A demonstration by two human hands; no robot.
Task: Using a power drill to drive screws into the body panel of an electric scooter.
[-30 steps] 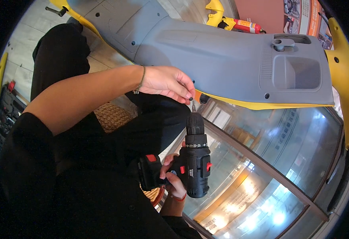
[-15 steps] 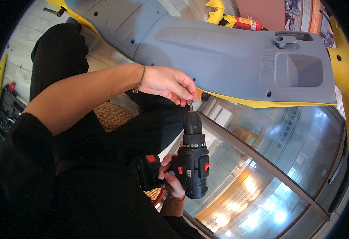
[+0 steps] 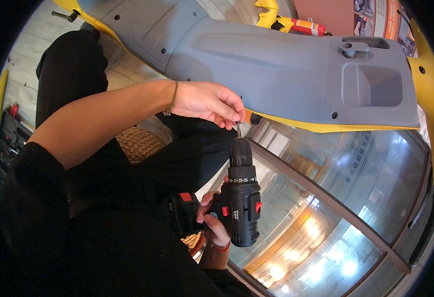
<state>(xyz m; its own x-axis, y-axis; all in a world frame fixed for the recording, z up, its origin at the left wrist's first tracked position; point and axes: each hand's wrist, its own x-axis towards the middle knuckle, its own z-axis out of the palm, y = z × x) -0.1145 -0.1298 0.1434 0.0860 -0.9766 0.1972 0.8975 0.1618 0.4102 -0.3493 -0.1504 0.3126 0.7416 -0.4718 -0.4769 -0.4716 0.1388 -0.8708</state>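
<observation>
My right hand is wrapped round the handle of a black cordless drill with red buttons. The drill's chuck points away from me, and a thin metal bit sticks out of it. At the bit's tip, my left hand pinches a small dark screw between thumb and forefinger; fingers partly hide it. Just beyond the left hand lies a long grey panel with yellow edging, a moulded recess and several dark fastener holes. An orange and black fitting shows under its near edge.
A glass-topped case with brown frame bars fills the right. Yellow bodywork rises at far right. A red fire extinguisher lies behind the panel. A woven seat is below my left forearm; an open toolbox stands far left.
The bit's tip and the dark screw show a little more clearly below my left fingertips. Both hands and the drill have otherwise barely moved.
</observation>
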